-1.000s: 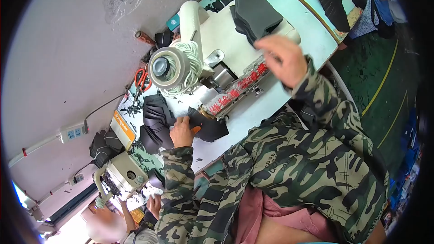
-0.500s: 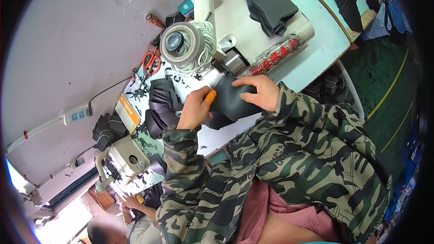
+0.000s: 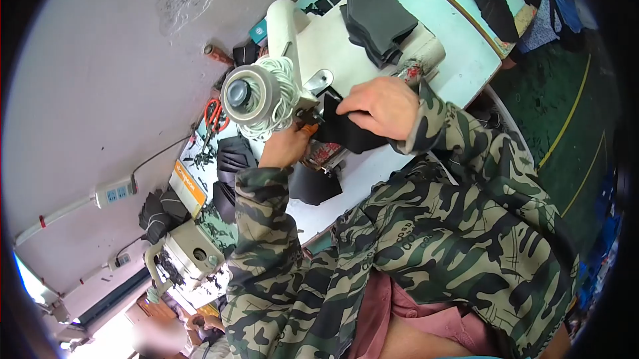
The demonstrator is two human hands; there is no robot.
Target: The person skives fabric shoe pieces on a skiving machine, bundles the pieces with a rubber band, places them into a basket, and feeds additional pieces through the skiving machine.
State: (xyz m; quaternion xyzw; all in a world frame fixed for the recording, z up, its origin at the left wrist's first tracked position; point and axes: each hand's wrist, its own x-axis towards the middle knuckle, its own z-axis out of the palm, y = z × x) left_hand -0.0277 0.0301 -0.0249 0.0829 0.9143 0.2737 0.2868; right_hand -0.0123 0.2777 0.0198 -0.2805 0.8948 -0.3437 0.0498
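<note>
A black, leather-like piece [image 3: 353, 134] is bent under the head of a white machine [image 3: 283, 33], close to its working point. My right hand [image 3: 386, 107] is closed on this piece, the thumb and fingers pinching its upper part. At the piece's left edge is my left hand [image 3: 285, 147], an orange cover on one finger. Its fingers look closed on that edge, though the machine head partly hides them. Below the hands, another black piece [image 3: 314, 184] lies on the white tabletop [image 3: 363, 178].
Dark cut pieces [image 3: 379, 19] are stacked on the machine. A roll of white cord [image 3: 283, 96] surrounds its knob. Red-handled scissors [image 3: 214, 116], black scraps and folded dark pieces [image 3: 234, 159] lie left. A second machine [image 3: 193, 252] and another person are at lower left.
The black piece has moved up to the machine head and is now bent there. My left hand has moved up beside the head. The lower black piece now shows separately, and the view has shifted.
</note>
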